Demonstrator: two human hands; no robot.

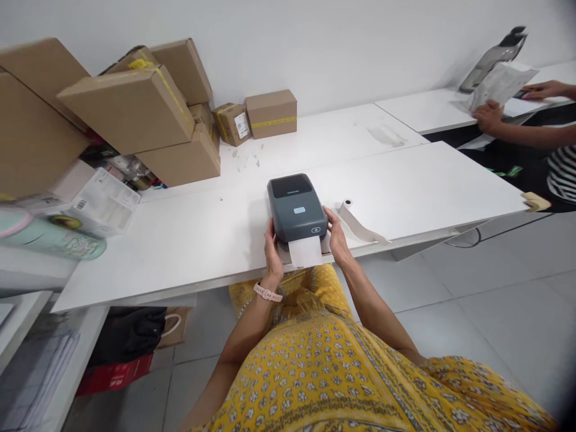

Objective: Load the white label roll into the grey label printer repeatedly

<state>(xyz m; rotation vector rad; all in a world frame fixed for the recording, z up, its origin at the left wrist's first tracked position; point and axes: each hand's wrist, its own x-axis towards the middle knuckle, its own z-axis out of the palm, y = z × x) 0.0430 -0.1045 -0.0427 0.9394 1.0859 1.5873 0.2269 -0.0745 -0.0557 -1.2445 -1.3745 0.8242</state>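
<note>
Paper roll (pixel 359 227) beside printer (pixel 297 210) (cartons (pixel 271 114) beyond)

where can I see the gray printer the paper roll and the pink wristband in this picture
Gray printer (pixel 297 203): head view, on its top cover.
Paper roll (pixel 359 227): head view, on its unwound strip.
Pink wristband (pixel 267 293): head view, on its middle.

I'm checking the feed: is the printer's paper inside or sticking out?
Sticking out: white paper shows past the near end of the printer, between the left hand and right hand.
</note>
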